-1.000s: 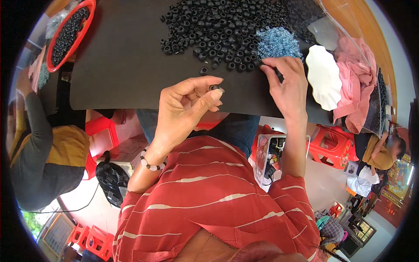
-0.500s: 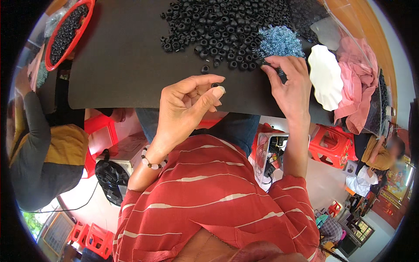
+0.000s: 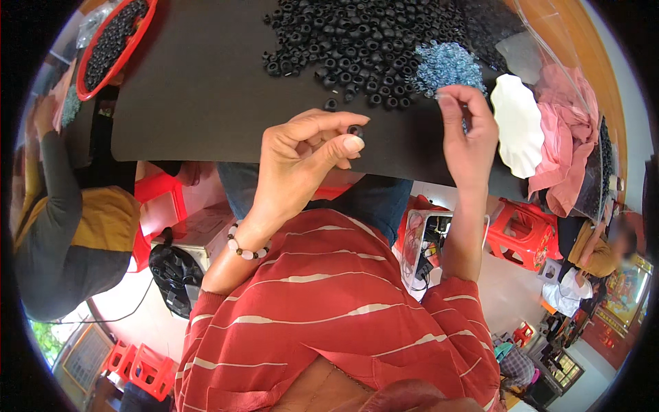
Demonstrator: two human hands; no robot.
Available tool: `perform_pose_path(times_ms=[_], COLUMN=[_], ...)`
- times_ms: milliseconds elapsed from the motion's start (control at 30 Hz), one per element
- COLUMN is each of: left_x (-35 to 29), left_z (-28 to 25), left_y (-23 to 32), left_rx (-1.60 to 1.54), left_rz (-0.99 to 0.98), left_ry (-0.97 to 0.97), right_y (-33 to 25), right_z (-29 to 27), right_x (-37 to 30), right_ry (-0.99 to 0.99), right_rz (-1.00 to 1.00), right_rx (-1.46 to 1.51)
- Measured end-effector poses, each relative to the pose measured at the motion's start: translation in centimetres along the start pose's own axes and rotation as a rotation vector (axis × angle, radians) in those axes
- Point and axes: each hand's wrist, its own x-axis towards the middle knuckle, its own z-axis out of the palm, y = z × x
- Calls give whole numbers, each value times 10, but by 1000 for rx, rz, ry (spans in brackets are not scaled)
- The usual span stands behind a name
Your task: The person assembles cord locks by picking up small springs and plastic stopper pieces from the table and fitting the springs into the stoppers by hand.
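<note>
My left hand (image 3: 302, 158) pinches a small round black piece with a hole (image 3: 355, 130) between thumb and forefinger, above the near edge of the dark table. To the right, my right hand (image 3: 470, 137) has thumb and forefinger brought together at the near side of a heap of small clear-blue pieces (image 3: 449, 65). Something tiny and pale may sit at those fingertips, too small to name. A large heap of similar hollow black pieces (image 3: 350, 41) spreads beyond both hands. One loose black piece (image 3: 331, 104) lies just past my left hand.
A white wavy-edged dish (image 3: 516, 127) and pink cloth (image 3: 566, 137) lie right of my right hand. A red-rimmed basket of black pieces (image 3: 149, 20) is at the far left. Another person (image 3: 75, 226) sits left. Red stools (image 3: 525, 233) stand below the table.
My right hand has drawn right and its thumb and forefinger have closed together. My left hand has shifted slightly right, and more of the black piece it holds shows.
</note>
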Motion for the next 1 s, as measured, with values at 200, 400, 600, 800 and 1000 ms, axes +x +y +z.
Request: perform_pose_path(times_ms=[200, 400, 600, 800, 1000], left_x=[0, -3, -5, -5, -8], left_z=[5, 6, 7, 2, 4], left_y=[-8, -8, -6, -7, -7], left_rx=[-212, -263, -43, 196, 58], left_rz=[39, 19, 235, 393, 325], left_ry=[-38, -61, 41, 77, 46], right_y=[-29, -48, -58, -57, -58], right_z=[11, 28, 33, 34, 36], right_x=[-9, -22, -26, -26, -27], right_ry=[-205, -382, -437, -458, -418], right_rz=[188, 239, 286, 255, 223], right_rx=[849, 996, 970, 956, 893])
